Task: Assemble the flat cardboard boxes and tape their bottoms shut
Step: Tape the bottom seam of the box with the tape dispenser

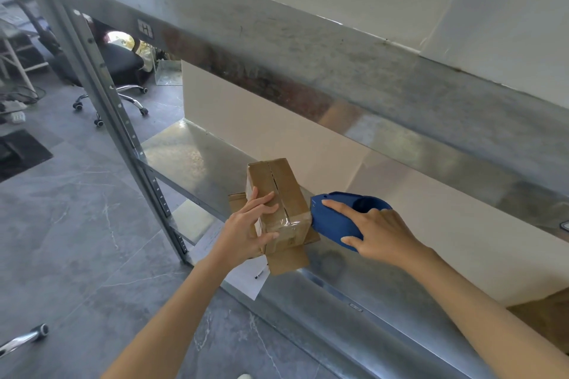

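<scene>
Head cam: I'm bracing box (278, 181) w/ L hand (246, 232), fingers spread round it; R hand (383, 232) is gripping dispenser (334, 223). I'm wanting tape (295, 221) taut, centred on seam (275, 186).

Left hand (246, 224) and right hand (378, 230): both bare, fingernails trimmed short where visible. Left forearm (172, 311) and right forearm (480, 304): uncovered along the whole visible length, out to the frame edges. A small pale rounded shape (244, 376) at the bottom edge may be footwear; this cannot be confirmed.
</scene>
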`<state>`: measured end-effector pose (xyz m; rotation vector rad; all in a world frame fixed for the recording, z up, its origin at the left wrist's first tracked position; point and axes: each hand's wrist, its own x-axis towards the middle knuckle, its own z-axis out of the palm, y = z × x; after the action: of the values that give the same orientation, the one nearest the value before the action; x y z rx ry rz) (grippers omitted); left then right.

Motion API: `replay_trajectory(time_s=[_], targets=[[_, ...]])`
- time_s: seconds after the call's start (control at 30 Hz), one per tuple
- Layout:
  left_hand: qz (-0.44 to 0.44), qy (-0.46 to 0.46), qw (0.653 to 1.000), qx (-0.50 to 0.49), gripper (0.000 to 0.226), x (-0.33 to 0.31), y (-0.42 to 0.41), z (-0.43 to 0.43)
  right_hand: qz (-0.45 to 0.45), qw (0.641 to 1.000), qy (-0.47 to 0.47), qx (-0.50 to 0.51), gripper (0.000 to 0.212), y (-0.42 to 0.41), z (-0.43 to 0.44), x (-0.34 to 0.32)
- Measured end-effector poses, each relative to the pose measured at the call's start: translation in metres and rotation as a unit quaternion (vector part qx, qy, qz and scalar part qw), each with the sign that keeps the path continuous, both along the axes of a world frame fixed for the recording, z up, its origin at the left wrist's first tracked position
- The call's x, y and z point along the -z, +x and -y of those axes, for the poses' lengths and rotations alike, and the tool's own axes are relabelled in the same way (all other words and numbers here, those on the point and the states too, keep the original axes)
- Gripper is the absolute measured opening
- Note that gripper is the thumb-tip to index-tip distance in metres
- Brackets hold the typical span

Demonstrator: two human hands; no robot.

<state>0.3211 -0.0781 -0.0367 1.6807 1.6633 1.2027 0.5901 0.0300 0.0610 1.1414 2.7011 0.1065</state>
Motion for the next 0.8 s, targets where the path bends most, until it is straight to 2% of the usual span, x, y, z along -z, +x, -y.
replay_trajectory(time_s=[0.2, 0.43, 0.6, 0.8], targets=[[-0.008, 0.003, 1.0, -0.004, 0.052, 0.0, -0.001, 0.0, -0.034, 0.999, 0.01, 0.03, 0.077, -0.024, 0.002, 0.029], [0.008, 0.002, 1.0, -0.012, 0.054, 0.002, -0.002, -0.002, -0.095, 0.988, -0.034, 0.114, 0.075, 0.005, 0.002, 0.069], [0.029, -0.002, 0.999, -0.014, 0.054, 0.001, -0.001, -0.002, -0.178, 0.962, -0.077, 0.193, 0.077, 0.032, 0.002, 0.095], [0.017, 0.002, 1.0, -0.017, 0.053, -0.001, 0.0, -0.002, -0.248, 0.941, -0.111, 0.204, 0.071, 0.037, -0.003, 0.105]])
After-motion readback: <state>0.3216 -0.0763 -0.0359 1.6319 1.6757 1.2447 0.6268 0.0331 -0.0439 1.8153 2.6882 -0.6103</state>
